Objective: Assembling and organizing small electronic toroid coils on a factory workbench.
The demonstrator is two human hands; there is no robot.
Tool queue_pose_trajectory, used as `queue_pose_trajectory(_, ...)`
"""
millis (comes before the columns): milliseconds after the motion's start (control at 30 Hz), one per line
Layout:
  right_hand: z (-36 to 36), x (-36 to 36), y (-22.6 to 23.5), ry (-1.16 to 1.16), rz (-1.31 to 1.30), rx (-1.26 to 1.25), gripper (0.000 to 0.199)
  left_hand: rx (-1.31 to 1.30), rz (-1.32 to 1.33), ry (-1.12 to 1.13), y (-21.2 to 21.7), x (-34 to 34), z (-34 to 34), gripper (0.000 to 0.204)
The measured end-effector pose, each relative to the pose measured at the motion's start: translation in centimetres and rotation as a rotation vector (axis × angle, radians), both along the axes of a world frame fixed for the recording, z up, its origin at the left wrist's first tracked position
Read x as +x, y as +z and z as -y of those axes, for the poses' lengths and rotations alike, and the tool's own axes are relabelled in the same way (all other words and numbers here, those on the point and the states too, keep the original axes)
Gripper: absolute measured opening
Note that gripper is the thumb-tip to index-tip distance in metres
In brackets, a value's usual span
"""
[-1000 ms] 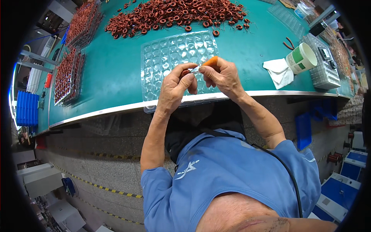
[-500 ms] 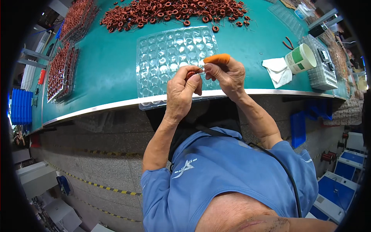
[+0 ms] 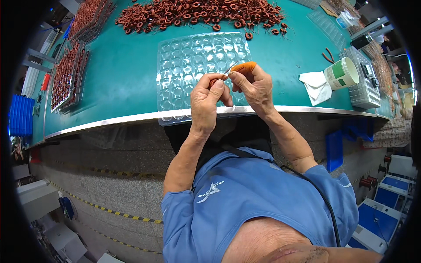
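Between the thumb and fingers of my left hand (image 3: 205, 103) is a small copper-wound ring coil (image 3: 213, 82), partly hidden by the fingertips. Thin wire leads (image 3: 229, 69) stick up from it toward the right. My right hand (image 3: 255, 90) pinches at these leads, thumb against the index finger, which wears an orange finger cover (image 3: 244, 67). Both hands are raised over the near part of a clear plastic tray (image 3: 175, 65) with rows of round pockets. The tray's near edge juts past the table's front edge.
A large heap of copper coils (image 3: 197, 15) covers the far side of the green table (image 3: 118, 83). Stacked trays of coils (image 3: 70, 79) stand at left. To the right are a white cloth (image 3: 316, 87), a tipped white-and-green cup (image 3: 342, 73), pliers (image 3: 328, 55) and a stack of clear trays (image 3: 366, 85).
My right hand has shifted slightly left and its grip on the leads has changed; the wires now point more upward. The whole view has moved a little.
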State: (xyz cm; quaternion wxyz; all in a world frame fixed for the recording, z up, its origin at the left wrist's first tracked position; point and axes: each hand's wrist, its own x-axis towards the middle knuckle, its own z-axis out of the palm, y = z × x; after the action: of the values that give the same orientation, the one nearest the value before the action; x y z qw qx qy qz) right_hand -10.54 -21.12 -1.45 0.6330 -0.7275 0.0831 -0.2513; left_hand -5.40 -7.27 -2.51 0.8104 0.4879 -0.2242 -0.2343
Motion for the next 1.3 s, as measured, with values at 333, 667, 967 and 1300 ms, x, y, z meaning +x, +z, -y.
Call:
queue_pose_trajectory(333, 0.4, -0.8, 0.5, 0.108, -0.186, 0.255, 0.026, 0.484, 0.905, 0.314, 0.5, 1.6, -0.5, 0.028)
queue_pose_trajectory(667, 0.6, -1.3, 0.7, 0.165, -0.123, 0.435, 0.026, 0.367, 0.311, -0.361, 2.6, 3.4, -2.0, 0.028)
queue_pose_trajectory(967, 0.7, -1.9, 1.7, 0.186, 0.062, 0.405, 0.022, 0.051, 0.15, -0.462, 2.2, 2.7, -1.3, 0.036)
queue_pose_trajectory(1300, -0.3, -3.5, 2.8, 0.03, 0.314, -0.345, 0.018, 0.024, 0.171, -0.395, 2.8, 1.9, -1.4, 0.038)
